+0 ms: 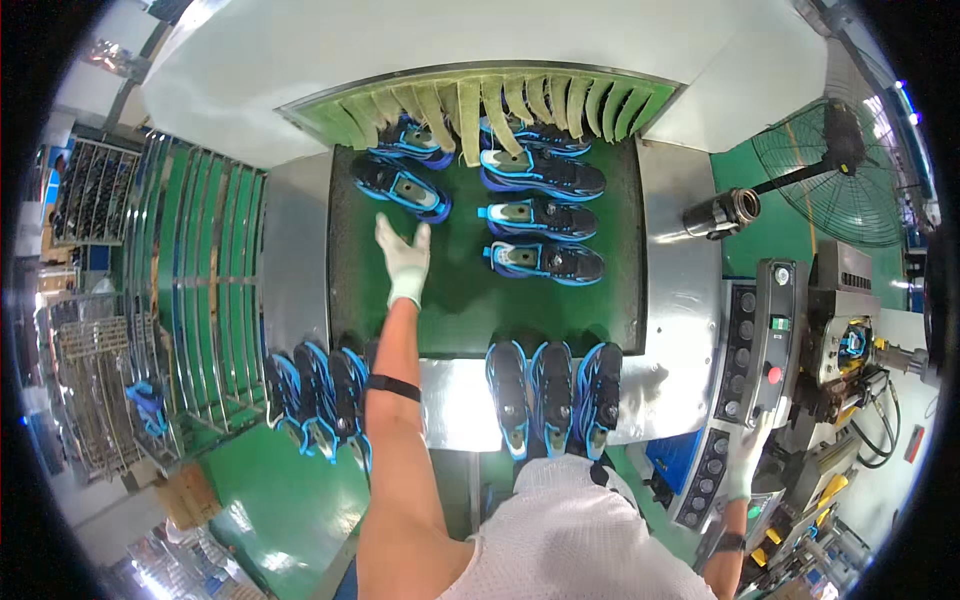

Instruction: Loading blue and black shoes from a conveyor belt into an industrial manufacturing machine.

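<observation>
My left hand [403, 258], in a white glove, reaches over the green conveyor belt [450, 310] with thumb and fingers apart and nothing in them. Just beyond its fingertips a black and blue sports shoe [402, 190] lies at a slant. To the right on the belt, several like shoes [545, 262] lie sideways in a column, the farthest partly under the strip curtain [470, 115]. Far to my right, my gloved right hand [748, 455] is stretched out flat beside the control panel [770, 350]; whether it touches the panel I cannot tell.
Three shoes [552, 395] stand on the metal ledge [455, 400] at the belt's near end, with more shoes [315, 385] left of my forearm. A metal rack [215, 290] stands at left. At right are a caged fan [830, 170] and a machine [845, 330].
</observation>
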{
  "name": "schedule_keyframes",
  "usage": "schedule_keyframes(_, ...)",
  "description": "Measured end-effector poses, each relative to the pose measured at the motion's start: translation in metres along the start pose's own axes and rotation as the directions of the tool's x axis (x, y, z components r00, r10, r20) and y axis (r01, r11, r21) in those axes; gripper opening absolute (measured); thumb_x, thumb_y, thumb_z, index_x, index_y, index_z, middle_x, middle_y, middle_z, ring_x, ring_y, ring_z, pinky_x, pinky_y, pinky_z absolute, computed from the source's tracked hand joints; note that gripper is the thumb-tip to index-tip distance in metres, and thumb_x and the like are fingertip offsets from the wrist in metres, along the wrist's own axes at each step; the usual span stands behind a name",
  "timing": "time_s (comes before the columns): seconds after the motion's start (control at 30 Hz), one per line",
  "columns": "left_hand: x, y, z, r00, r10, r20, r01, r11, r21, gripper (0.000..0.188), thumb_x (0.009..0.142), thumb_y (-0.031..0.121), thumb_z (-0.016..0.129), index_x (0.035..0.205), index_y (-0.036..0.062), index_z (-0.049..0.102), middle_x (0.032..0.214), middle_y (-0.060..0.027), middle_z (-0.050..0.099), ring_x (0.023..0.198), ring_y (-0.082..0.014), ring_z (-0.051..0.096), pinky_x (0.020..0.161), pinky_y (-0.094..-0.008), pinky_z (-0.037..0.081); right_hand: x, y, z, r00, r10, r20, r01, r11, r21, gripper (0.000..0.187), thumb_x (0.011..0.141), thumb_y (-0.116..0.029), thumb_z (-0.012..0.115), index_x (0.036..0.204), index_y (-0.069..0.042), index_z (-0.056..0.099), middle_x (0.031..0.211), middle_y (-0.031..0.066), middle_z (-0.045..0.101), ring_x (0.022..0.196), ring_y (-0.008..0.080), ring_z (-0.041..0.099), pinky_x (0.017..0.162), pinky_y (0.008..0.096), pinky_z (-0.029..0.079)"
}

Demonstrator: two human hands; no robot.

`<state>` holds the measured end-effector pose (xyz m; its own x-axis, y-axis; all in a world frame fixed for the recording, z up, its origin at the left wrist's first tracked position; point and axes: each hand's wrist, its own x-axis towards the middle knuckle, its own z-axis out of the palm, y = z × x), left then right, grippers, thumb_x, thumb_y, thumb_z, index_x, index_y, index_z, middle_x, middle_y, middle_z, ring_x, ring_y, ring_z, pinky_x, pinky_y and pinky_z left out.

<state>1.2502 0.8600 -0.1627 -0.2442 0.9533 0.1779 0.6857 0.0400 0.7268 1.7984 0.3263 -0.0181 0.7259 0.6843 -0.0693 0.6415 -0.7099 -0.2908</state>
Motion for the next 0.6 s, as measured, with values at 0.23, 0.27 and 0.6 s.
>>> schedule_keyframes(0.23,0.124,-0.02,0.019,0.954,0.277,0.117,-0.299,0.92,0.254,0.045,0.092,0.036,0.065,0.131,0.0126,0.059,0.128,-0.0182,0.057,0.114,-0.0412,0.055,0.098,-0.0486,0.046,-0.104,0.036,0.043,0.893,0.27,0.36,-0.22,0.96,-0.173,0.073,0.089,-0.02,0.069,0.15,0.002,0.036,0.156,0.0248,0.037,0.145,0.0374,0.035,0.12,0.042,0.028)
schedule_keyframes(0.27,0.126,-0.024,0.017,0.939,0.322,0.122,-0.342,0.912,0.225,0.04,0.094,0.033,0.064,0.127,0.0107,0.061,0.124,-0.0182,0.058,0.113,-0.04,0.056,0.097,-0.0479,0.046,-0.109,0.04,0.052,0.86,0.34,0.381,-0.28,0.938,-0.206,0.074,0.089,-0.021,0.07,0.149,0.004,0.037,0.154,0.0251,0.039,0.144,0.0364,0.038,0.117,0.0394,0.032)
schedule_keyframes(0.6,0.012,0.017,-0.044,0.909,0.255,0.331,-0.311,0.942,0.129,0.024,0.1,0.021,0.056,0.112,0.0027,0.065,0.109,-0.0169,0.06,0.103,-0.0355,0.06,0.09,-0.0429,0.046,-0.115,-0.064,0.071,0.86,0.244,0.448,-0.363,0.91,0.2,0.068,0.091,-0.016,0.069,0.148,0.005,0.038,0.152,0.0211,0.045,0.142,0.0279,0.043,0.115,0.0356,0.035)
